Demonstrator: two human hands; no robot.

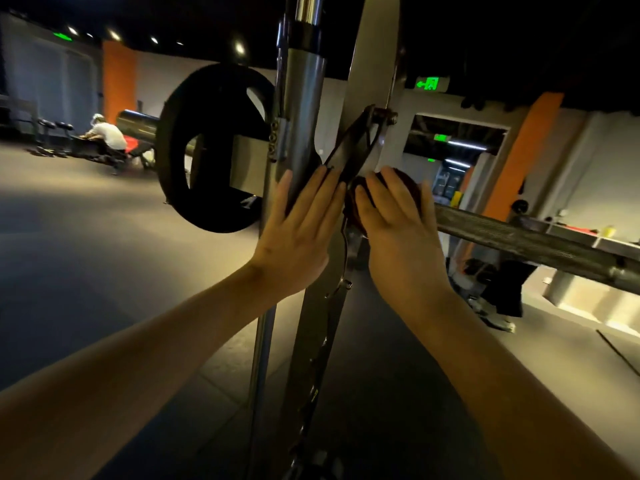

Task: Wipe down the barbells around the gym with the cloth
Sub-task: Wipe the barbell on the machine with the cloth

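Note:
A knurled steel barbell [512, 237] runs from the machine's upright down to the right edge. A black weight plate [204, 150] sits on its sleeve, left of the upright. My right hand [398, 223] curls over a dark reddish cloth [403, 181] and holds it around the bar, right beside the upright. My left hand [298, 223] lies flat with straight fingers against the grey upright post [304, 126]. Most of the cloth is hidden under my right fingers.
A chrome guide rod [263, 341] and a black hinged catch [349, 147] are fixed to the frame between my hands. A person [107, 135] bends over a bench far left. Another person [509, 278] crouches behind the bar at right. Grey floor spreads on both sides.

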